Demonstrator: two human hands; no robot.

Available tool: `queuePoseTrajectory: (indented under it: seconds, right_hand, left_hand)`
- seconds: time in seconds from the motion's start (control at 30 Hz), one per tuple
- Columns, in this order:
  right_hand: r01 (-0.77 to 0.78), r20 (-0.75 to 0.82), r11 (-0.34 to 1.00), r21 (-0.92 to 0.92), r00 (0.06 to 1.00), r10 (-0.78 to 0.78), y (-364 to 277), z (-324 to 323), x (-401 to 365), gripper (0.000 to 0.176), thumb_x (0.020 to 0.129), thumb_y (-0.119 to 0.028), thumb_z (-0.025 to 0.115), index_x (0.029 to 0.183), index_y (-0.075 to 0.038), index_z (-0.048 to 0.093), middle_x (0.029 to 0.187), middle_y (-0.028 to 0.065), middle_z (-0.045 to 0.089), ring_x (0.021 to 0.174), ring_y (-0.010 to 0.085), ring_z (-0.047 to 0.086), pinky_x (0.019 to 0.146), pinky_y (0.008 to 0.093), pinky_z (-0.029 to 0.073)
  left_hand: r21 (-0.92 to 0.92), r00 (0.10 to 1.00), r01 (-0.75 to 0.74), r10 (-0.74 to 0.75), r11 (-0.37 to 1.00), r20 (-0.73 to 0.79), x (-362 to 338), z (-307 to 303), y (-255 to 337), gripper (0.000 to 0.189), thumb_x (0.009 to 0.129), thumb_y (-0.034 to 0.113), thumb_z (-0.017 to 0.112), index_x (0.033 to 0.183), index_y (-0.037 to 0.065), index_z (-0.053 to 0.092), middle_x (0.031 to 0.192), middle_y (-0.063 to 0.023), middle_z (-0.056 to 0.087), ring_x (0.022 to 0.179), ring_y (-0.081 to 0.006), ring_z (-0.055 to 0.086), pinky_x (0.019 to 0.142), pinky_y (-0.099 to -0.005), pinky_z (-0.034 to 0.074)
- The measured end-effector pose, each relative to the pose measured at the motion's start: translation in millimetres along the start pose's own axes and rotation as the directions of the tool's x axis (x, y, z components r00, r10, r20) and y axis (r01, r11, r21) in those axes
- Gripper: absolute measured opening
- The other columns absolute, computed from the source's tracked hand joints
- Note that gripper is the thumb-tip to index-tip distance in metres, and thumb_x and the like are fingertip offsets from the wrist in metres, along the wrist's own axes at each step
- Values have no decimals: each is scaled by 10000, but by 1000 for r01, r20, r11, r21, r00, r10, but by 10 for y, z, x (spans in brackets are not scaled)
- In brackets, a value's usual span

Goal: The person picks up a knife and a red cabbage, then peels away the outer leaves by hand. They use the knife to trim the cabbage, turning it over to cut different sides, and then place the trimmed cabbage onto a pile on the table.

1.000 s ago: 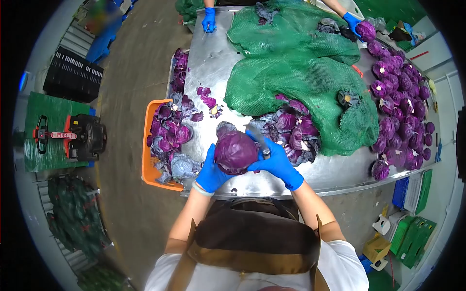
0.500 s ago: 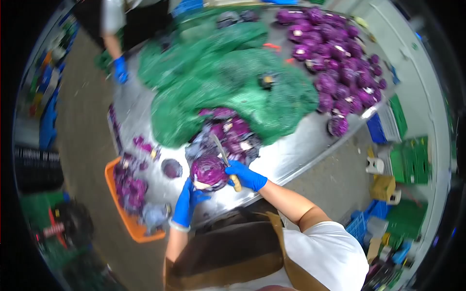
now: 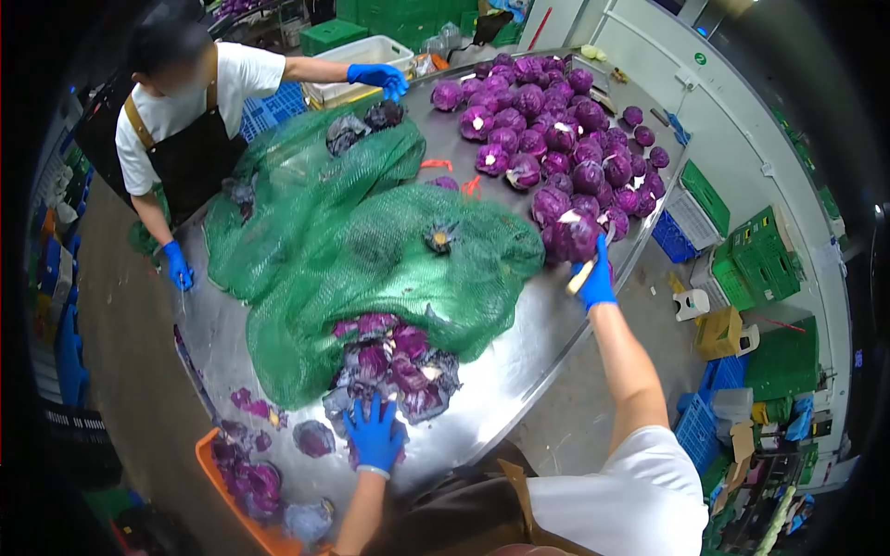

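My left hand (image 3: 375, 437), in a blue glove, lies with fingers spread over purple cabbage leaves at the near edge of the table. Loose outer leaves (image 3: 408, 371) are heaped just beyond it. My right hand (image 3: 596, 278), also gloved, is stretched out to the right, closed round a knife (image 3: 581, 276) with a pale yellow handle. Against its fingers is a trimmed red cabbage (image 3: 572, 235), at the near end of a large pile of red cabbages (image 3: 556, 139). Whether the hand still bears the cabbage's weight cannot be told.
A green mesh sack (image 3: 371, 269) spreads across the metal table (image 3: 501, 394). An orange crate (image 3: 222, 482) with leaves stands at the lower left. Across the table, a co-worker (image 3: 199, 102) in blue gloves reaches one hand toward the pile. Green crates (image 3: 765, 250) are at the right.
My right hand has moved from in front of me to the far right pile, with the knife and a cabbage. My left hand has let go of the cabbage and rests on leaves.
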State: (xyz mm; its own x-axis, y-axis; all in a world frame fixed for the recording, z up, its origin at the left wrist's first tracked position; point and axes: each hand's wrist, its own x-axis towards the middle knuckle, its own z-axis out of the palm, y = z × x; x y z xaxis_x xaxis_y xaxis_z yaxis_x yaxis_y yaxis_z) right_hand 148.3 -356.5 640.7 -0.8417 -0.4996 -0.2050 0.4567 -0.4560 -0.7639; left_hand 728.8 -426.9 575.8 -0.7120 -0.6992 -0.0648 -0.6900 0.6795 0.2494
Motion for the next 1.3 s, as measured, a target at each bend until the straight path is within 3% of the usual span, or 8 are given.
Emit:
queuePoseTrajectory:
  seconds: [0.13,0.2,0.3,0.6,0.73,0.9,1.2,1.3]
  right_hand:
    - [118,17,973,198,992,-124,-669,328,1199,567,873,-519,645,1294,-146,569,1311,73,598,1134,247,563,941,480,481]
    - [144,-244,985,-93,956,-163,-939,201,2029,483,855,-393,687,1257,-140,598,1208,72,659,851,182,581,733,377,500]
    - [237,73,887,-395,971,-227,-868,1252,1648,352,836,-148,630,1180,-74,632,1017,49,713,639,82,486,586,233,399]
    - [150,566,569,-808,464,681,1305,2301,-903,470,787,-23,584,1256,20,603,1171,110,672,1023,191,646,906,307,511]
    - [189,438,440,-878,691,575,2520,1760,-715,514,760,-67,634,1270,-18,593,992,90,677,879,194,638,786,322,511]
    - [608,638,263,-749,769,40,2715,2267,-101,275,758,-112,583,998,21,558,981,267,608,885,438,591,773,480,470]
    - [400,550,426,-812,769,327,2892,2274,536,444,776,-36,532,1217,6,555,969,154,609,850,230,597,724,377,497]
    - [54,402,677,-734,839,368,2996,2262,174,625,755,6,525,1377,-33,479,887,32,563,740,137,505,651,291,455]
  left_hand:
    - [-5,1000,-4,4,1000,1,-63,9,-267,614,788,454,672,1356,252,554,1502,-80,417,1393,-453,297,1143,-695,75]
    - [46,999,42,-43,998,15,-146,3,-471,618,802,461,654,1371,248,539,1504,-92,412,1400,-455,285,1149,-687,77]
    - [89,972,237,-235,968,-31,-331,-81,-869,631,820,467,626,1394,232,513,1524,-114,377,1418,-447,259,1150,-683,74]
    - [83,701,670,-591,738,-400,-1018,-205,-2463,485,846,219,646,1311,100,578,1504,-167,391,1340,-442,357,1125,-573,248]
    - [-616,559,219,-615,757,-556,158,-881,-1634,334,898,89,564,1204,-42,596,1148,-196,628,1065,-359,591,967,-428,443]
    - [-588,883,-387,102,710,-458,1594,-924,-425,272,870,83,637,1136,37,665,1076,-174,674,998,-348,634,881,-414,505]
    - [-682,972,196,-229,704,43,3688,-57,-844,543,868,244,646,1331,-15,534,1387,-257,512,1286,-387,481,1079,-401,380]
    - [-976,982,61,-188,209,21,3820,-52,-805,610,882,338,687,1354,-13,525,1420,-159,509,1296,-271,471,1112,-350,349]
